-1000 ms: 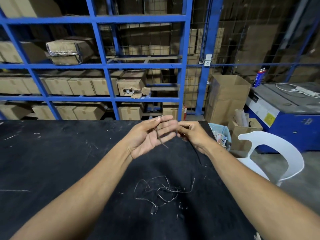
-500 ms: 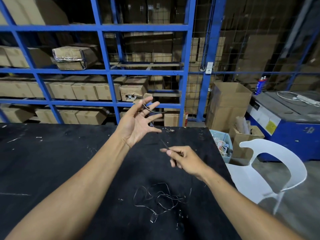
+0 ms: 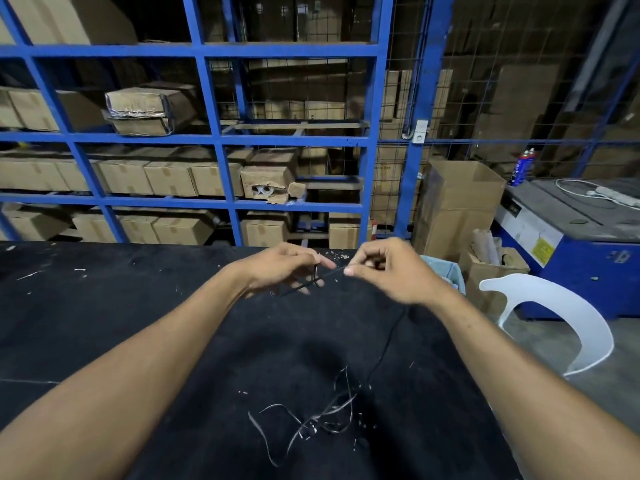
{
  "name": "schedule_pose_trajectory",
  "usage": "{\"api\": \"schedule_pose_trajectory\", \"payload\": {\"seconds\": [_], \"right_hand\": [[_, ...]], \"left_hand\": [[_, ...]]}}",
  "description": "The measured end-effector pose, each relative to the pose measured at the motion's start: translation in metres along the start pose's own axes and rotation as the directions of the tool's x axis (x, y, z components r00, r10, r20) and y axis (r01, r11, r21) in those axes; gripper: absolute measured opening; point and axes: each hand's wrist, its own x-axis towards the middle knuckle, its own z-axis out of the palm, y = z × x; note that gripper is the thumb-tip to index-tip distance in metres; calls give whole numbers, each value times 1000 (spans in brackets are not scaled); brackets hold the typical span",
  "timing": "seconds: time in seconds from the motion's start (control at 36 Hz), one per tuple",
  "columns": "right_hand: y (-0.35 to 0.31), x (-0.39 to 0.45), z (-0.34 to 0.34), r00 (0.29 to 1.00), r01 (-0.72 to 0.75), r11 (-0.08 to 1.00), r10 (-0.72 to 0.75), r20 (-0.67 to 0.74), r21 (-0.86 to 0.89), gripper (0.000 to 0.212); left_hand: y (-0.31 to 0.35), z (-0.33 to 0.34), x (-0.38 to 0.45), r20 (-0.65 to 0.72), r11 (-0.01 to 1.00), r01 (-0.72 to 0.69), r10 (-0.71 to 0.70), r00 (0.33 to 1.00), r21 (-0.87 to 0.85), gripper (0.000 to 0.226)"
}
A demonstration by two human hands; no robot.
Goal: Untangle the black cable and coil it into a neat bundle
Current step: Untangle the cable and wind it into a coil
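The black cable [image 3: 313,284] is very thin and dark, so it is hard to see on the black table [image 3: 104,306]. One short piece is held up in the air above the far edge of the table, stretched almost straight. From there a long piece hangs down and runs toward the near edge. It ends in a loose, messy pile of loops lying flat on the table near that edge. The loops cross over each other and shine a little grey.
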Motion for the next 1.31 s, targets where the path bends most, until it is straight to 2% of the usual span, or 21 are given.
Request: {"api": "schedule_pose_trajectory", "payload": {"seconds": [0.06,0.11,0.25,0.36,0.53,0.64,0.75,0.83,0.97,1.03,1.08,1.22,1.31], "right_hand": [[1,6,-9,999,8,1000,-8,-37,-3,9],[3,12,-15,998,26,1000,-26,-58,7,7],[11,25,-19,991,66,997,-62,-120,28,7],[15,35,-19,983,60,993,-41,-181,103,7],[17,42,-11,966,28,979,25,-257,201,15],[19,43,0,964,-4,967,72,-256,254,15],[22,42,11,962,-35,964,103,-252,264,15],[25,41,22,961,-70,947,148,-234,313,17],[26,34,48,961,-184,912,245,-125,367,32],[28,29,61,954,-241,904,288,-83,354,27],[28,24,69,951,-278,897,307,-32,342,22],[19,15,78,958,-280,891,285,41,359,27],[13,13,82,964,-266,911,249,92,315,30]], "left_hand": [[4,3,-4,111,995,81,-75,991,-51,36],[6,2,-3,185,990,94,-74,980,-101,38],[12,5,-1,218,995,71,-53,974,-75,41],[17,6,1,263,969,66,-1,965,-239,39],[20,0,6,336,871,45,141,931,-489,36],[18,0,6,320,836,1,208,924,-548,33],[13,-1,8,290,790,-20,248,924,-613,41],[15,1,6,233,732,-59,291,928,-679,38],[17,0,7,123,612,-94,303,945,-785,33],[19,-1,7,90,580,-101,291,953,-809,33],[22,-3,6,35,583,-126,257,966,-803,35],[21,-9,9,-112,568,-202,189,976,-798,40],[18,-12,12,-173,598,-251,185,967,-761,42]]}}
